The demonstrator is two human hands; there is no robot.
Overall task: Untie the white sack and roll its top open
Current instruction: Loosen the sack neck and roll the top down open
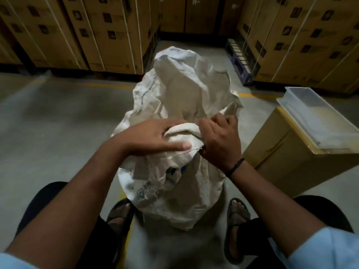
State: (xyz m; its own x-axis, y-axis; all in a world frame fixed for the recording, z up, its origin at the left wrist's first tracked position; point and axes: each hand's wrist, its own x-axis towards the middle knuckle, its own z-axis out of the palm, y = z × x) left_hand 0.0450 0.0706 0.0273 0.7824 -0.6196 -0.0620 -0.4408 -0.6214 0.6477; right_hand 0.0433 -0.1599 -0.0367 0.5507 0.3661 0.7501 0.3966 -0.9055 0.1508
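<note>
Both hands on the near rim of the white sack. Left hand wraps the rolled cuff, fingers over, thumb along its near side. Right hand grips the same edge just beside it, fingers curled tight. No tie visible. Mouth gapes away beyond the grip; sack body sits below it on the floor. Cuff axis runs hand to hand. Next turn probably goes outward and down. Far rim not yet rolled, right hand slightly nearer.

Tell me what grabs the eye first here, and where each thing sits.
A crumpled white sack stands at centre on the grey floor. The left hand and right hand both grip its bunched top. At right, a clear plastic tray sits on a cardboard box.
</note>
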